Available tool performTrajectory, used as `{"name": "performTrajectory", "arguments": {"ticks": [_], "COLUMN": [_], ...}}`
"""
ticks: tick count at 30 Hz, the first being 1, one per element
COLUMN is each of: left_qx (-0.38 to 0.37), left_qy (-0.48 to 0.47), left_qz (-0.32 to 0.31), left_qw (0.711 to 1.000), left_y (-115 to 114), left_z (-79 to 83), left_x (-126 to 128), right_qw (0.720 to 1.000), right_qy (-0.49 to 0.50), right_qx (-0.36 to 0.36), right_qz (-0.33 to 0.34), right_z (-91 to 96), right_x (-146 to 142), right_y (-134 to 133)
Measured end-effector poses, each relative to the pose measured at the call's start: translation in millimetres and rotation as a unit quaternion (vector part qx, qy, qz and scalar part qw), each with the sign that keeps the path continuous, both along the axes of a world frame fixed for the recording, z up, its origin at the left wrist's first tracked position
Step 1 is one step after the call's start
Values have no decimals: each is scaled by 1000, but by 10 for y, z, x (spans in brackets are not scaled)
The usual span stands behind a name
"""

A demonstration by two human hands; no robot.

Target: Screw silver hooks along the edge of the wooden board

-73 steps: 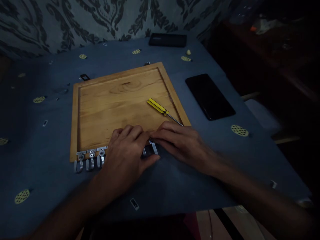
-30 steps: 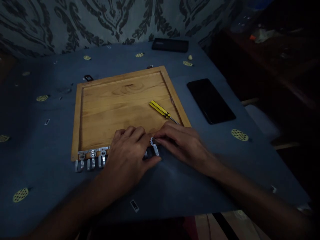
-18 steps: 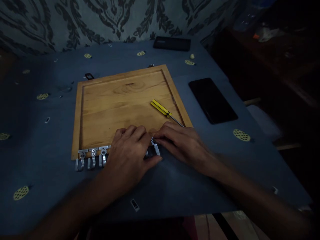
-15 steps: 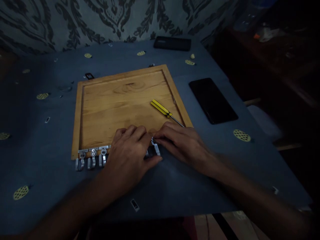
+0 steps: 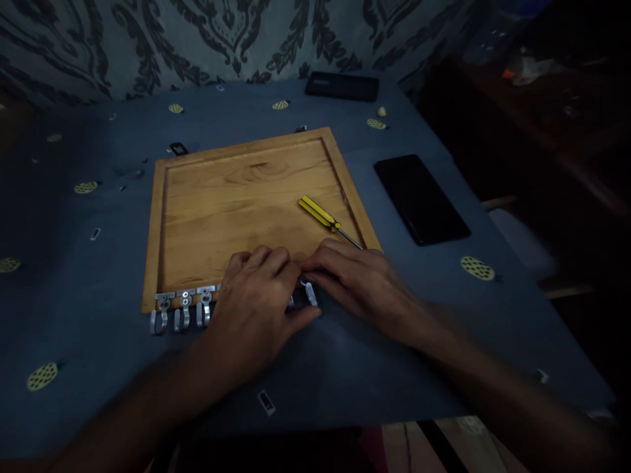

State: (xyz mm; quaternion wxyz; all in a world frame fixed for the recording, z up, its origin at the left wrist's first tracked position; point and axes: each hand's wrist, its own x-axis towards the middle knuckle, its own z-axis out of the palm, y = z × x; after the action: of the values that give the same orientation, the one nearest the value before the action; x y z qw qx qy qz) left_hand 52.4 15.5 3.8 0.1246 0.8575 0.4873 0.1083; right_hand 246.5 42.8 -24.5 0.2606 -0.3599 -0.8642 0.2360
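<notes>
A framed wooden board (image 5: 236, 217) lies flat on the table, with a metal hook rail (image 5: 196, 292) along its near edge. Several silver hooks (image 5: 185, 310) hang from the rail past the board's edge. My left hand (image 5: 256, 305) is bent over the rail, fingers curled on it and thumb stretched beside the end hook (image 5: 309, 293). At the top of that hook, my right hand (image 5: 352, 279) pinches with thumb and fingertips; whatever is between them is hidden. On the board rests a yellow-handled screwdriver (image 5: 319, 213), its tip hidden behind my right hand.
A black phone (image 5: 421, 199) lies right of the board, and a dark phone case (image 5: 342, 87) at the back. Black hanger loops (image 5: 178, 149) stick out at the board's far edge. A blue patterned cloth (image 5: 98, 295) covers the table, whose right edge drops into shadow.
My right fingertips have shifted slightly and now cover more of the end hook's top. The whole view has moved a little; the board and screwdriver stay in place.
</notes>
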Motion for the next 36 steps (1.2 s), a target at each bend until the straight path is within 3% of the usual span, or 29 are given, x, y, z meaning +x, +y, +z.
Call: {"name": "performTrajectory", "arguments": {"ticks": [12,36], "left_qx": [-16,-7], "left_qy": [10,4], "left_qz": [6,7], "left_qw": [1000,1000], "left_y": [8,7], "left_z": [7,2], "left_x": [4,1], "right_qw": [999,996], "right_qy": [-29,79], "right_qx": [22,-21], "right_qz": [14,25], "right_z": [29,-5], "right_x": [-7,74], "right_y": [1,47]}}
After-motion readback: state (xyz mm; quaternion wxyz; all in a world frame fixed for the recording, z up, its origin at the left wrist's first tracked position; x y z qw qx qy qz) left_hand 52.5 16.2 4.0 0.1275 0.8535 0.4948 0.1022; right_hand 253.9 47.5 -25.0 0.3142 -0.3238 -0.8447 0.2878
